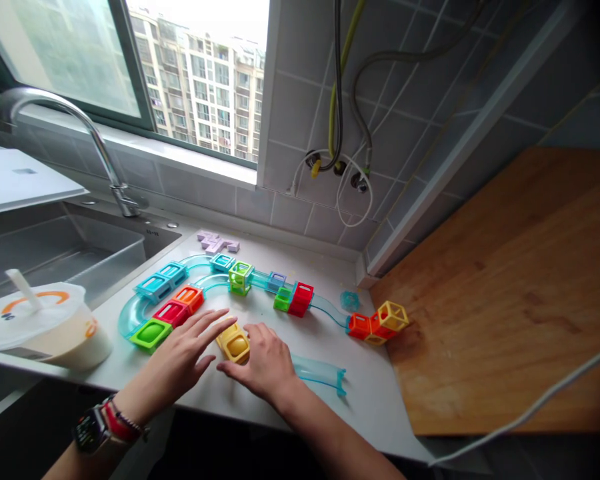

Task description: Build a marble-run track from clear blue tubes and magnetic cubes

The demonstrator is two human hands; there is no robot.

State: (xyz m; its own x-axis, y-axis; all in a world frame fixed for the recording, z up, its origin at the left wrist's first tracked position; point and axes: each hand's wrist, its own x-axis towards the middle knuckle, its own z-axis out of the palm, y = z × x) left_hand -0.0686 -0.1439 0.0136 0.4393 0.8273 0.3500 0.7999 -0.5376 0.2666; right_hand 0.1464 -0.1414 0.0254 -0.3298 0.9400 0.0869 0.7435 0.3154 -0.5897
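Note:
My left hand (187, 343), with a watch and red band at the wrist, is open. Its outstretched fingers reach over the far end of a yellow block piece (236, 348) on the counter. My right hand (267, 357) holds that piece from the right, thumb at its near side and fingers at its far side. Left of my hands lies a toy track of clear blue curves (133, 315) and coloured blocks: a green block (151, 333), a red block (171, 311) and an orange block (190, 297). A loose blue track piece (323, 373) lies partly behind my right hand.
The track runs right past a green tower block (241, 278) and a red block (301, 299) to orange and yellow blocks (391, 317) against a wooden board (500, 320). Purple pieces (217, 243) lie behind. A lidded cup (65, 333) stands left, near the sink (165, 233).

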